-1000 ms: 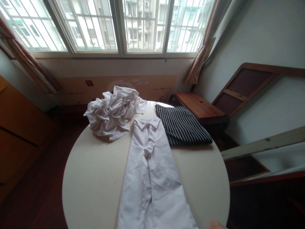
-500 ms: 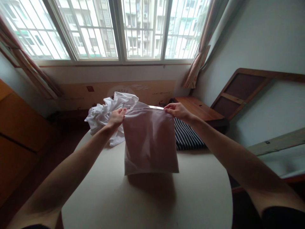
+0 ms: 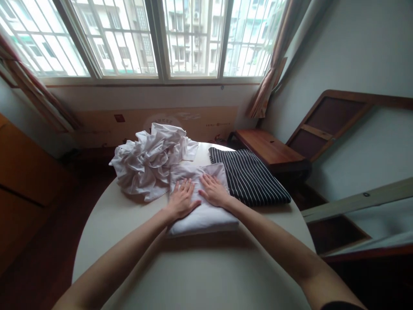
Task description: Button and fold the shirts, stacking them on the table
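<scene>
A folded white cloth (image 3: 206, 218) lies flat on the round white table (image 3: 206, 271). My left hand (image 3: 183, 199) rests palm down on its left part, fingers spread. On its upper right part my right hand (image 3: 213, 189) lies flat too, fingers stretched out. Neither hand grips anything. Behind and to the left is a crumpled heap of white cloth (image 3: 145, 161). Close on the right sits a folded black cloth with white stripes (image 3: 254, 178), its left edge beside the folded white cloth.
Beyond the table, on the right, stands a low wooden cabinet (image 3: 269, 146). A wooden frame with dark panels (image 3: 329, 118) leans by the right wall. Barred windows (image 3: 193, 38) and tied curtains (image 3: 263, 94) are at the back. An orange-brown cupboard (image 3: 22, 172) stands left.
The folded white cloth was held up by its top corners and now lies on the table. Both hands have let go of the corners and lie spread on top of it.
</scene>
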Demonstrator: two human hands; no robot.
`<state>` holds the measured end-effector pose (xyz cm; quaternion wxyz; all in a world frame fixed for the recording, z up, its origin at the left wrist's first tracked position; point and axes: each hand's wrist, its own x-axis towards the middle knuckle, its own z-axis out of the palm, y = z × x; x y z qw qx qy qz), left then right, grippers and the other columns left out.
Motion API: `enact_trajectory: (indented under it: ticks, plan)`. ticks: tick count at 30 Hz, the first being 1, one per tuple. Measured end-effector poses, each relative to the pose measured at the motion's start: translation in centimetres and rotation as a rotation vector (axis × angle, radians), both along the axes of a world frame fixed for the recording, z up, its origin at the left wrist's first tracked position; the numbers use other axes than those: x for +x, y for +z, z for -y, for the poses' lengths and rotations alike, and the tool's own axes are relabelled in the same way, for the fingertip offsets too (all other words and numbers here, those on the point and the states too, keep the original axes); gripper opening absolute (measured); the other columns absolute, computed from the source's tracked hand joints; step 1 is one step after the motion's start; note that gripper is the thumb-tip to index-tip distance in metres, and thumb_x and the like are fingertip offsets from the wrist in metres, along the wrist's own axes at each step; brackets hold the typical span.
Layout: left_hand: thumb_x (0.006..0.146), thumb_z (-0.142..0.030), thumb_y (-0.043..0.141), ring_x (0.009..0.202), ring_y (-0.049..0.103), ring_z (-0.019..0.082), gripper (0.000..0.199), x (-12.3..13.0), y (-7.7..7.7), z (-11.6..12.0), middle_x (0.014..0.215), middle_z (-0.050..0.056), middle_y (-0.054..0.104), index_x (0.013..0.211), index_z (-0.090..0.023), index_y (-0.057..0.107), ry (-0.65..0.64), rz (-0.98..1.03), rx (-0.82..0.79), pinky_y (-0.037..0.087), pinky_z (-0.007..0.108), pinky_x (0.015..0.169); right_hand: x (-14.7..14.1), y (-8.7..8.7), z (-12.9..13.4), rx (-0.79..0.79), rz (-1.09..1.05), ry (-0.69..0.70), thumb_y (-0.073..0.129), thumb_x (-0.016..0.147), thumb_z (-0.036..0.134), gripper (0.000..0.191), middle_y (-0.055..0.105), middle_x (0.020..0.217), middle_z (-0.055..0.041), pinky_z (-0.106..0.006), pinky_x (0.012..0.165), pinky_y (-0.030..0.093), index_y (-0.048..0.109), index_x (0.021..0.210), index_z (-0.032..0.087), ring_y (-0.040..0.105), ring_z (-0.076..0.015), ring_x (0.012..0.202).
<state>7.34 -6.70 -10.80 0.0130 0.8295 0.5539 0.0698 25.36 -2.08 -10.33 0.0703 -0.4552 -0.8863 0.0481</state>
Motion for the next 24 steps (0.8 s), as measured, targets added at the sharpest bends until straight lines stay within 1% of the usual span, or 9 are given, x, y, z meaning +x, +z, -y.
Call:
enact_trajectory:
  ticks: [3, 6, 8, 10, 13, 16, 18, 20, 24]
  plan:
    - [0.087, -0.063, 0.033, 0.143, 0.012, 0.031, 0.079, -1.7, -0.7, -0.6, 0.154, 0.015, 0.020, 0.146, -0.012, 0.026, 0.004, -0.013, -0.068, 0.013, 0.050, 0.114, 1.1, -0.5, -0.7, -0.004, 0.031, -0.059, 0.031, 0.092, 0.054, 0.071, 0.024, 0.152, -0.0159, -0.047, 0.114, 0.012, 0.028, 0.145, 0.008, 0.020, -0.0282, 0.141]
    - [0.087, -0.061, 0.035, 0.141, 0.018, 0.031, 0.077, -2.7, 0.5, -1.6, 0.152, 0.015, 0.025, 0.145, -0.011, 0.030, -0.014, -0.036, -0.087, 0.019, 0.047, 0.112, 1.4, 0.5, -1.9, 0.005, 0.028, -0.079, 0.034, 0.092, 0.050, 0.066, 0.034, 0.148, -0.0176, -0.047, 0.113, 0.017, 0.038, 0.141, 0.006, 0.029, -0.0300, 0.137]
    - [0.091, -0.054, 0.033, 0.140, 0.022, 0.029, 0.069, -2.5, 1.6, -3.0, 0.150, 0.015, 0.029, 0.144, -0.008, 0.032, 0.017, -0.030, 0.002, 0.019, 0.044, 0.113, 0.4, 1.2, -3.0, 0.070, -0.017, -0.120, 0.033, 0.093, 0.042, 0.059, 0.038, 0.145, -0.0193, -0.045, 0.112, 0.020, 0.041, 0.138, 0.005, 0.033, -0.0297, 0.135]
    - [0.094, -0.044, 0.030, 0.141, 0.022, 0.027, 0.062, -1.7, 2.1, -4.8, 0.150, 0.015, 0.030, 0.143, -0.007, 0.032, 0.029, -0.028, 0.088, 0.017, 0.041, 0.114, -1.1, 1.5, -4.1, 0.111, -0.055, -0.107, 0.031, 0.094, 0.038, 0.058, 0.037, 0.145, -0.0192, -0.043, 0.112, 0.020, 0.035, 0.142, 0.006, 0.032, -0.0283, 0.136]
    - [0.095, -0.040, 0.028, 0.141, 0.021, 0.027, 0.058, -0.9, 1.4, -7.5, 0.150, 0.015, 0.030, 0.143, -0.007, 0.033, 0.017, -0.063, 0.029, 0.016, 0.043, 0.114, -2.6, 0.8, -5.6, 0.004, -0.017, -0.015, 0.029, 0.094, 0.042, 0.061, 0.033, 0.148, -0.0145, -0.044, 0.113, 0.019, 0.025, 0.147, 0.012, 0.028, -0.0264, 0.138]
    - [0.094, -0.047, 0.027, 0.141, 0.021, 0.027, 0.063, -1.4, 0.1, -8.9, 0.150, 0.016, 0.029, 0.142, -0.006, 0.034, 0.043, -0.060, -0.030, 0.017, 0.045, 0.113, -1.4, -0.4, -6.5, -0.046, 0.044, -0.046, 0.023, 0.095, 0.048, 0.062, 0.031, 0.150, -0.0125, -0.047, 0.113, 0.016, 0.027, 0.147, 0.015, 0.025, -0.0267, 0.140]
    - [0.094, -0.050, 0.027, 0.141, 0.021, 0.026, 0.066, -2.0, -0.4, -9.2, 0.151, 0.015, 0.028, 0.142, -0.007, 0.033, 0.045, -0.050, -0.027, 0.017, 0.044, 0.114, 0.7, -0.7, -6.8, -0.019, 0.081, -0.105, 0.021, 0.094, 0.051, 0.065, 0.029, 0.150, -0.0131, -0.049, 0.114, 0.013, 0.029, 0.146, 0.012, 0.021, -0.0281, 0.141]
    - [0.093, -0.050, 0.030, 0.140, 0.023, 0.027, 0.066, -2.5, 0.0, -8.9, 0.150, 0.017, 0.029, 0.142, -0.006, 0.034, 0.049, -0.060, -0.032, 0.018, 0.043, 0.113, 2.7, -0.4, -6.5, 0.002, 0.113, -0.168, 0.023, 0.093, 0.053, 0.067, 0.028, 0.151, -0.0134, -0.050, 0.114, 0.011, 0.029, 0.145, 0.010, 0.018, -0.0295, 0.141]
    - [0.092, -0.037, 0.037, 0.141, 0.019, 0.028, 0.060, -2.5, 2.1, -5.4, 0.150, 0.020, 0.027, 0.140, -0.002, 0.034, 0.002, -0.049, 0.041, 0.016, 0.043, 0.114, 4.0, 1.7, -3.9, 0.084, 0.084, -0.207, 0.025, 0.093, 0.053, 0.072, 0.023, 0.152, -0.0189, -0.049, 0.114, 0.011, 0.028, 0.144, 0.003, 0.013, -0.0310, 0.142]
